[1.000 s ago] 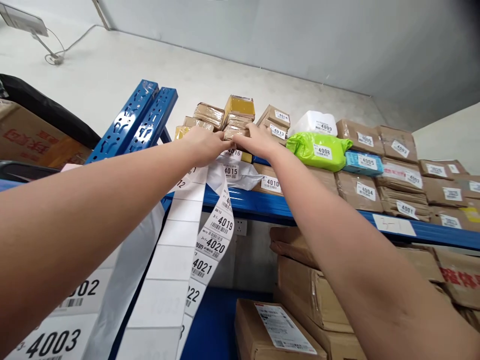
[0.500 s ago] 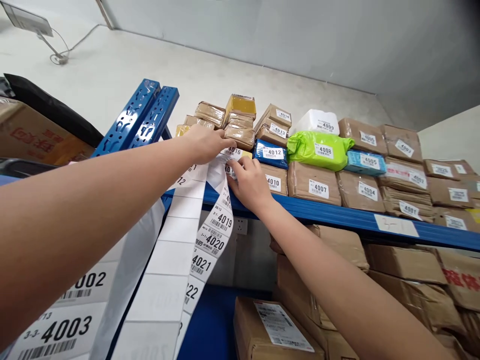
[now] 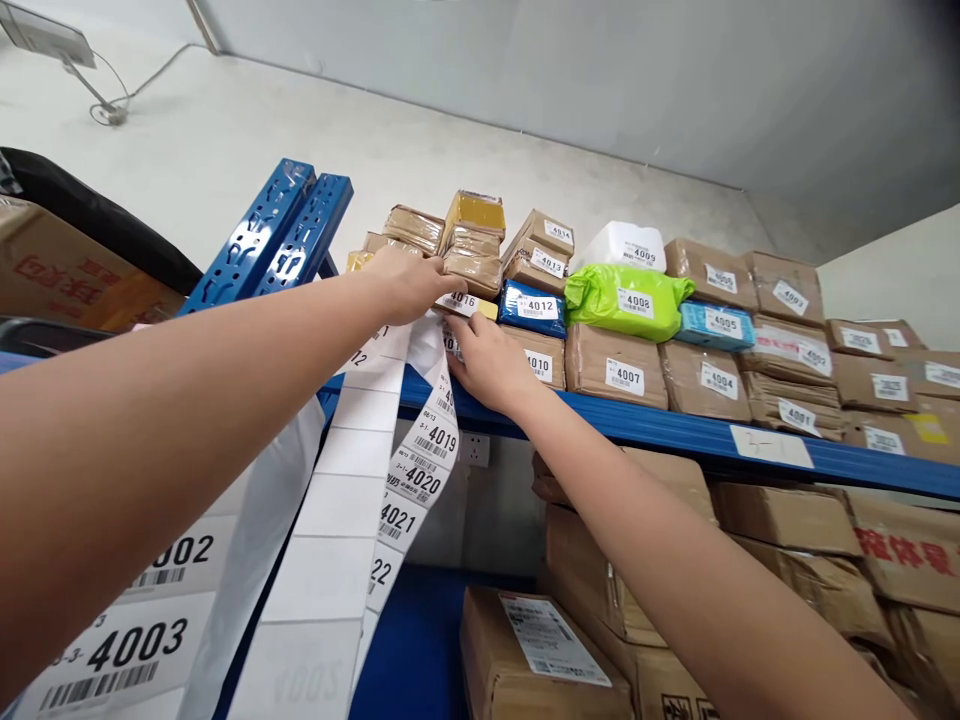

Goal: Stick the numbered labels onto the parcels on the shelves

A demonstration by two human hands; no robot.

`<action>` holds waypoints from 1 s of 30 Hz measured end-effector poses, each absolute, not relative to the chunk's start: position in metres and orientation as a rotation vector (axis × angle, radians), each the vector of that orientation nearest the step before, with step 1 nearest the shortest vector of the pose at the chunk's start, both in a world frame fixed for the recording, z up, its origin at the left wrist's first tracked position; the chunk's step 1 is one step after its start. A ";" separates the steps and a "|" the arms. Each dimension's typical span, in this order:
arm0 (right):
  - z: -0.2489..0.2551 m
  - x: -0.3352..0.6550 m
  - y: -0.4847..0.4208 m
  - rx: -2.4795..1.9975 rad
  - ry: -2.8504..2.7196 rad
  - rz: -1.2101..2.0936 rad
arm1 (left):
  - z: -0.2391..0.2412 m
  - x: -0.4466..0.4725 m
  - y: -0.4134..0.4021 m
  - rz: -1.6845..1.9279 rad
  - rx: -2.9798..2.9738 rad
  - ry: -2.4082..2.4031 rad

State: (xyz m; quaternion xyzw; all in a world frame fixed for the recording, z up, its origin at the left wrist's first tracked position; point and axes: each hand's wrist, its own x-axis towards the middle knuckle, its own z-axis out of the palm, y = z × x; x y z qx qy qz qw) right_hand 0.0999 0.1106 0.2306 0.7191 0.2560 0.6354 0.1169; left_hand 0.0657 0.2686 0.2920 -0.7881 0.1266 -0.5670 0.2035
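My left hand (image 3: 405,285) reaches up to the top shelf and is closed on the upper end of a long strip of numbered barcode labels (image 3: 420,470) that hangs down past the shelf edge. My right hand (image 3: 487,365) rests on the white parcel (image 3: 450,340) at the front of the shelf, fingers curled against its label area beside the hanging strip. Just above them lies a parcel with label 4016 (image 3: 465,302). A blue parcel marked 4012 (image 3: 534,308) sits right of my hands.
The blue shelf beam (image 3: 675,430) carries rows of brown, green and white numbered parcels, such as a green one (image 3: 626,300). Cardboard boxes (image 3: 600,580) are stacked on the shelf below. Blue uprights (image 3: 277,230) stand at left, with a brown box (image 3: 60,275) beyond.
My right hand has dropped from the upper parcels beside my left hand to the white parcel at the shelf's front edge. My left hand stays put, holding the strip.
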 end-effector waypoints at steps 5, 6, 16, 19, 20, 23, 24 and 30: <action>0.233 0.095 0.110 2.214 0.815 1.855 | 0.289 0.061 0.269 -1.548 -2.203 0.361; 0.235 0.094 0.110 2.245 0.819 1.865 | 0.289 0.061 0.269 -1.547 -2.205 0.363; 0.241 0.094 0.110 2.270 0.764 1.998 | 0.289 0.066 0.270 -1.573 -2.150 0.347; 0.237 0.099 0.112 2.103 0.673 2.119 | 0.288 0.067 0.270 -1.597 -2.120 0.364; 0.236 0.100 0.113 2.045 0.673 2.129 | 0.288 0.067 0.270 -1.604 -2.107 0.373; 0.234 0.103 0.115 1.929 0.780 2.061 | 0.288 0.066 0.270 -1.604 -2.104 0.368; 0.234 0.104 0.116 1.911 0.808 2.038 | 0.288 0.066 0.270 -1.604 -2.105 0.362; 0.227 0.105 0.116 1.917 0.728 2.126 | 0.287 0.068 0.271 -1.643 -2.077 0.351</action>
